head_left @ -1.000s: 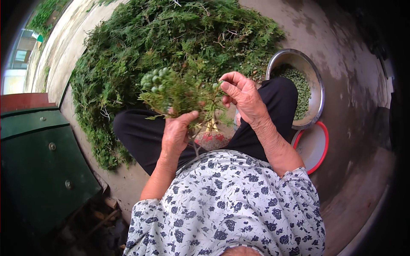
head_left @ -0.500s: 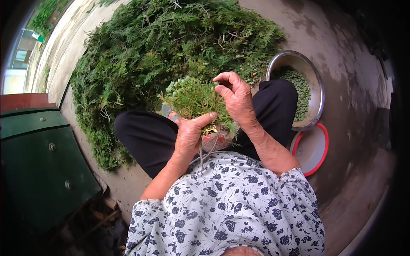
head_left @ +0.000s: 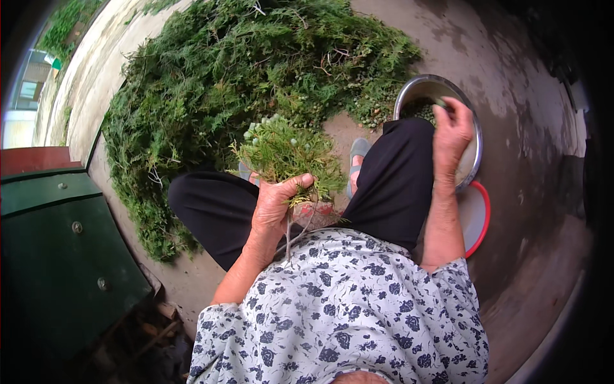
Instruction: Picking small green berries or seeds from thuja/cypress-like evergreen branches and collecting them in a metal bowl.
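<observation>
My left hand [head_left: 272,206] is closed around the stems of a leafy conifer sprig [head_left: 288,150], thumb on top. Pale green cones cluster at the sprig's upper left, and its bare stems hang toward my shirt. My right hand [head_left: 454,137] is raised over the steel bowl [head_left: 441,78] on the right. A small green cone [head_left: 440,102] shows at its pinched fingertips. The hand and my knee hide much of the bowl's inside, where some green cones show.
A large heap of cut conifer branches [head_left: 224,83] lies in front of me on the concrete ground. Below the steel bowl stands a pale basin with a red rim [head_left: 487,217]. Dark green panels [head_left: 70,249] are on the left. Both my knees flank the sprig.
My right hand has moved from the sprig to the right, over the steel bowl, with a small green cone. My left hand and the sprig have shifted slightly left.
</observation>
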The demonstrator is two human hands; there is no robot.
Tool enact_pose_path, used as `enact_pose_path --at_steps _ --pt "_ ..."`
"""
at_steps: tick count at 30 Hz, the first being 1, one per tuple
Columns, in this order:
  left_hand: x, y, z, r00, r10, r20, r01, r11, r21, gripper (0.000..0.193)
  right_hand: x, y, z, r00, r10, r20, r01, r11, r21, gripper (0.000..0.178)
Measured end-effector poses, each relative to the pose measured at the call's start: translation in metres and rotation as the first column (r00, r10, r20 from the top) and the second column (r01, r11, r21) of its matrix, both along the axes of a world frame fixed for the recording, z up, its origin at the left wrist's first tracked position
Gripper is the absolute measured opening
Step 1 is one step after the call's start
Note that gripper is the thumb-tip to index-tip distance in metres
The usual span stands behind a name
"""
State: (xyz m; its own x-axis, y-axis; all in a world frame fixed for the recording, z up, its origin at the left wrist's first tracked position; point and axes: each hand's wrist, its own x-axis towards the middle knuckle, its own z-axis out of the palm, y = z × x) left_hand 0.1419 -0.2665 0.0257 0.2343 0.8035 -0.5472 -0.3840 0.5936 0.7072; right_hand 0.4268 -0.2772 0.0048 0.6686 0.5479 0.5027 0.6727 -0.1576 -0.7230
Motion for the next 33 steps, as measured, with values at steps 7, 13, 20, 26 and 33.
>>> enact_pose_path --at_steps 7,13,20,26,33 --pt "0.000 0.005 -0.002 0.994 -0.105 -0.004 0.105 0.993 0.053 0.044 0.093 -0.058 -0.048 0.969 0.028 0.246 0.093 0.879 -0.467 0.022" --pt "0.001 0.001 -0.004 0.987 -0.146 -0.070 0.155 0.975 0.158 0.054 -0.042 0.002 0.020 0.654 0.558 -0.511 -0.675 0.735 -0.061 0.013" --pt "0.000 0.001 0.002 0.986 -0.153 0.066 0.141 0.979 0.149 0.050 -0.094 0.027 0.040 -0.017 0.548 -0.836 -0.935 0.288 0.208 0.025" --pt "-0.006 0.004 -0.001 0.970 -0.226 0.087 0.216 0.970 0.115 0.047 -0.101 0.028 0.031 -0.163 0.433 -0.887 -0.932 0.228 0.282 0.025" --pt "-0.008 0.004 -0.006 0.971 -0.229 0.062 0.225 0.972 0.072 0.048 -0.107 0.023 0.025 -0.081 0.417 -0.905 -0.908 0.343 0.239 0.015"
